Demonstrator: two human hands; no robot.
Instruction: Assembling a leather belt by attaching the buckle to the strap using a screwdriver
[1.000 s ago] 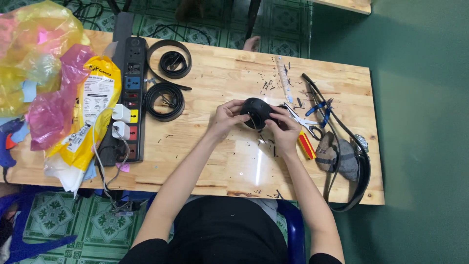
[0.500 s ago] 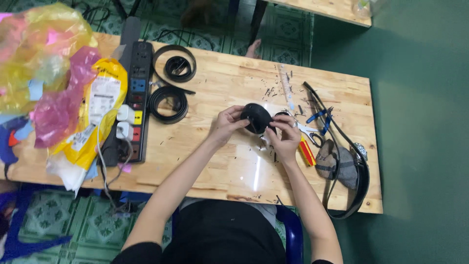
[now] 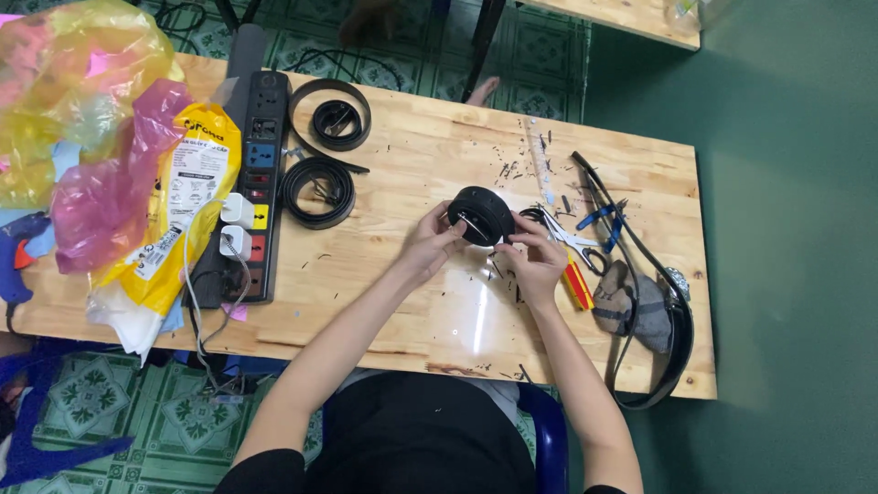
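Note:
I hold a round black disc-shaped part (image 3: pixel 480 214) over the middle of the wooden table (image 3: pixel 412 302). My left hand (image 3: pixel 428 245) grips its left side with fingers curled around the rim. On the disc's right side my right hand (image 3: pixel 535 259) pinches its lower edge, fingers closed. A thin light-coloured line crosses the face of the disc. Scissors (image 3: pixel 562 235) lie just right of my right hand.
Two coiled black straps (image 3: pixel 318 190) (image 3: pixel 334 119) lie at the back left beside a black power strip (image 3: pixel 251 174) with plugged white chargers. Coloured plastic bags (image 3: pixel 101 155) pile at the left. Blue-handled pliers (image 3: pixel 604 221), a red-yellow tool (image 3: pixel 576 284), grey cloth (image 3: pixel 631 302) and a long black strap (image 3: pixel 672 338) lie right.
The view has shifted slightly. Both hands stay on the black disc, which has tilted and turned a little between my fingers.

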